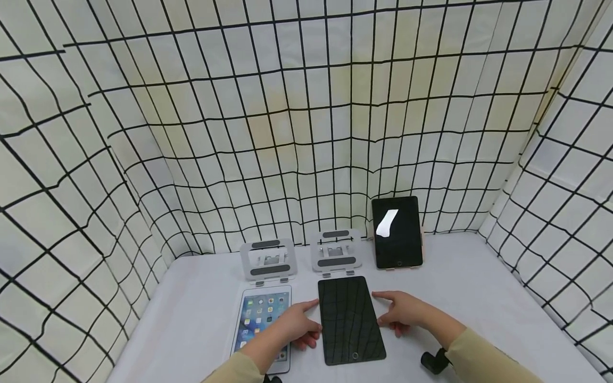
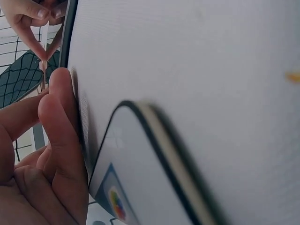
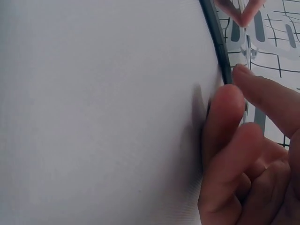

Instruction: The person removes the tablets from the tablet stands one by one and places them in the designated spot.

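The black tablet (image 1: 351, 324) lies on the white table (image 1: 201, 303) at the lower middle of the head view. The left hand (image 1: 298, 323) has its forefinger and thumb extended at the tablet's left edge; the right hand (image 1: 402, 309) does likewise at the right edge, neither wrapped around it. Lower left, a white tablet (image 1: 258, 308) lies partly hidden beneath the left forearm.
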Demonstrator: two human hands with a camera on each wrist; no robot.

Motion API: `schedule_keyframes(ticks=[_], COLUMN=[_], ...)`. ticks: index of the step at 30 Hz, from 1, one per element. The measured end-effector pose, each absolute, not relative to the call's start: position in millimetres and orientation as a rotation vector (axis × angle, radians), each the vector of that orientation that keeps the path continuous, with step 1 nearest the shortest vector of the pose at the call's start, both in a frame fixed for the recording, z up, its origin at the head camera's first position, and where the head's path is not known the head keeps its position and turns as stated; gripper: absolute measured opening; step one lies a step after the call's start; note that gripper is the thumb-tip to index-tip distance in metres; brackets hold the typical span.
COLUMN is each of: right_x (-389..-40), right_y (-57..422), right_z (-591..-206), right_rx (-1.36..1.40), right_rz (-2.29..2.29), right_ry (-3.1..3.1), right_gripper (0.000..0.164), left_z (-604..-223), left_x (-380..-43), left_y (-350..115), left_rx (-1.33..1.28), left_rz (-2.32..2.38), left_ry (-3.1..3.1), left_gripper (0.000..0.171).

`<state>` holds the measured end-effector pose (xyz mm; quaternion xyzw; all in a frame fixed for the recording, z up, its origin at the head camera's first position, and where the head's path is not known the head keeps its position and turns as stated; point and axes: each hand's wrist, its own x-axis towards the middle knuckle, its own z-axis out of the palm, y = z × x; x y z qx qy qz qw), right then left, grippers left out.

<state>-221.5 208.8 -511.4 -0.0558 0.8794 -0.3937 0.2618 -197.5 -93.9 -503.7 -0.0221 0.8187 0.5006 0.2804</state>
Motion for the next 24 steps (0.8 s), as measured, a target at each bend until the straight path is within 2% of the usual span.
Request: schedule_keyframes(ticks=[12, 24], right_x=[-220.5, -220.1], right_y=[218.0, 229.6], right_z=[-514.4, -510.0], right_rx=[-0.175, -0.184], right_rz=[-1.114, -1.173], right_ry=[2.423, 2.446], right_gripper=[0.066, 0.067], left_z=[-503.1, -504.0], left_x=[-195.0, -202.8], left_y=[-101.1, -99.1], left_rx=[-0.033, 0.089], left_rz=[1.404, 1.472], left_ry=[2.277, 2.346], left_gripper=[0.066, 0.061])
